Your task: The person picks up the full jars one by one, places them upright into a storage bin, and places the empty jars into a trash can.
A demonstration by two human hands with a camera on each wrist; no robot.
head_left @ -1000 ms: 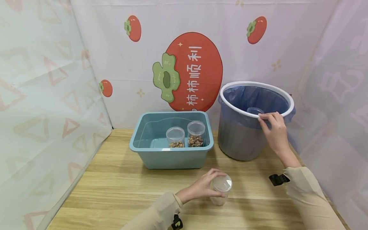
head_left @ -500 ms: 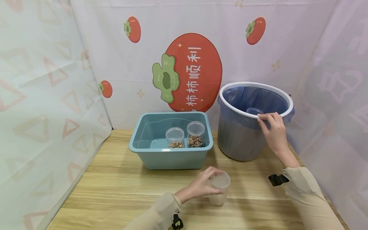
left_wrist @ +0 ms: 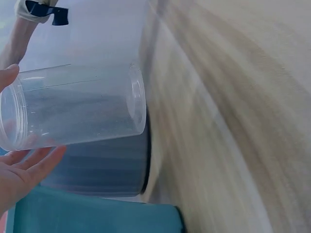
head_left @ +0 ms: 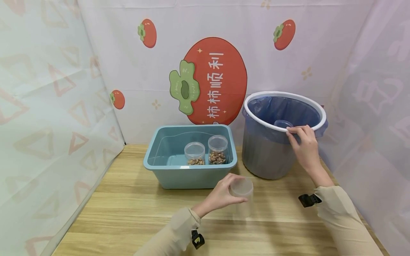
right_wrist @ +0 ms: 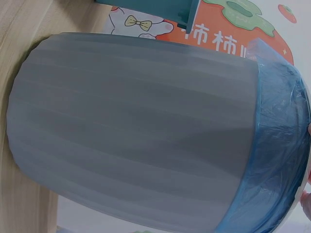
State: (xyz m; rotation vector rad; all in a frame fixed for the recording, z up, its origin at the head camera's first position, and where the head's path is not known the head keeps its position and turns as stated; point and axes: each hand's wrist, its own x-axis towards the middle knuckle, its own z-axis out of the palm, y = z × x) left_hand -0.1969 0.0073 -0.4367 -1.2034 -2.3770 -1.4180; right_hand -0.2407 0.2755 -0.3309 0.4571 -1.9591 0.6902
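Note:
My left hand (head_left: pixel 221 193) grips a clear plastic jar (head_left: pixel 243 206) near its top, just in front of the blue tub. The left wrist view shows the jar (left_wrist: pixel 82 107) see-through from mouth to base, apart from the wooden table. At the right, my right hand (head_left: pixel 306 147) pinches the white rim (head_left: pixel 256 115) of a grey trash can (head_left: pixel 267 158) lined with a blue bag. Inside the can, close to those fingers, shows the round top of a clear container (head_left: pixel 283 123); its lower part is hidden.
A blue plastic tub (head_left: pixel 192 179) stands at the back middle, left of the can. Two clear jars, a left one (head_left: pixel 194 151) and a right one (head_left: pixel 218 144), hold brown nut-like pieces in it. Printed cloth walls (head_left: pixel 153 67) enclose the wooden table (head_left: pixel 128 206).
The left hand has raised the clear jar off the table, moving it slightly away from the camera and to the left. My right hand stays at the can's rim.

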